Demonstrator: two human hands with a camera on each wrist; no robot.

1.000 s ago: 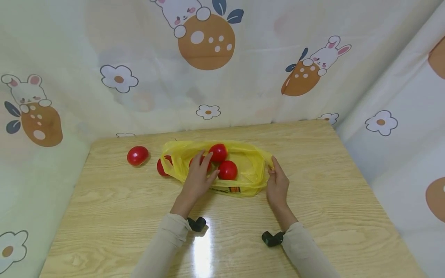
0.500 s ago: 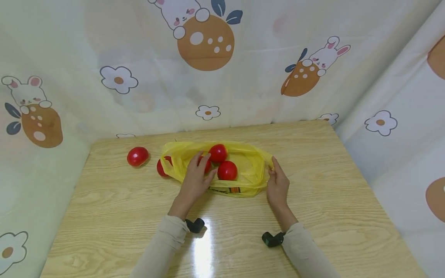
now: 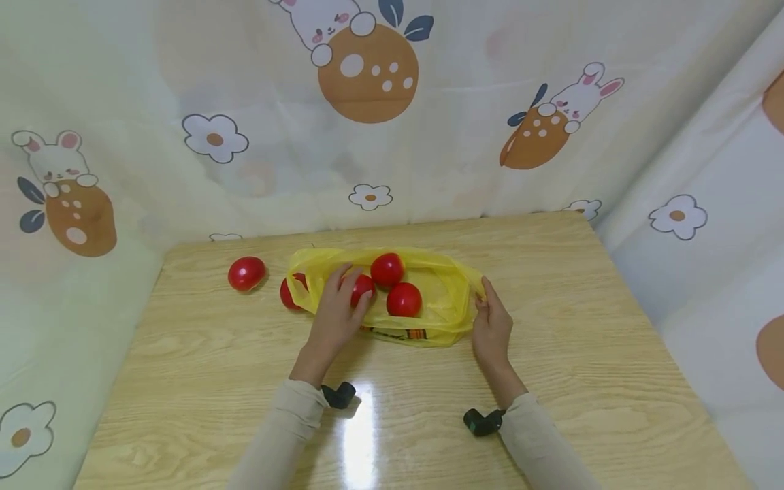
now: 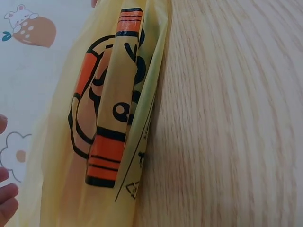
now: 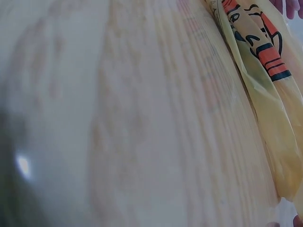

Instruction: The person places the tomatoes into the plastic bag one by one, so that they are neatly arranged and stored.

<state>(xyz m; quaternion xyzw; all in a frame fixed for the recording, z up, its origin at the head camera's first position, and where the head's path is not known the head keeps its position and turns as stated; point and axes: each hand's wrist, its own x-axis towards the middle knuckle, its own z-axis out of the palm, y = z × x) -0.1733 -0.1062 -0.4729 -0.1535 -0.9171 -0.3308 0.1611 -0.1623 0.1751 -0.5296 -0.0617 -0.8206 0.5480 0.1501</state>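
A yellow plastic bag (image 3: 444,299) lies on the table with its mouth spread. My left hand (image 3: 333,309) is at the bag's left part, thumb and fingers around a red, round, glossy fruit (image 3: 363,291). Two more red fruits lie in the bag beside it: one farther back (image 3: 387,270), one nearer (image 3: 404,299). At the right end, my right hand (image 3: 493,330) pinches the bag's edge. In the left wrist view, only fingertips (image 4: 7,203) show, left of the printed bag side (image 4: 113,113); the fruit is hidden there.
One red fruit (image 3: 247,273) lies on the wooden table (image 3: 202,367) at the left. Another fruit (image 3: 290,294) sits partly under the bag's left edge. A patterned cloth (image 3: 453,163) hangs behind the table's back edge and along the sides.
My left hand has drawn back slightly leftward, so more of the fruit between its fingers shows. The right hand and the bag stay almost still.
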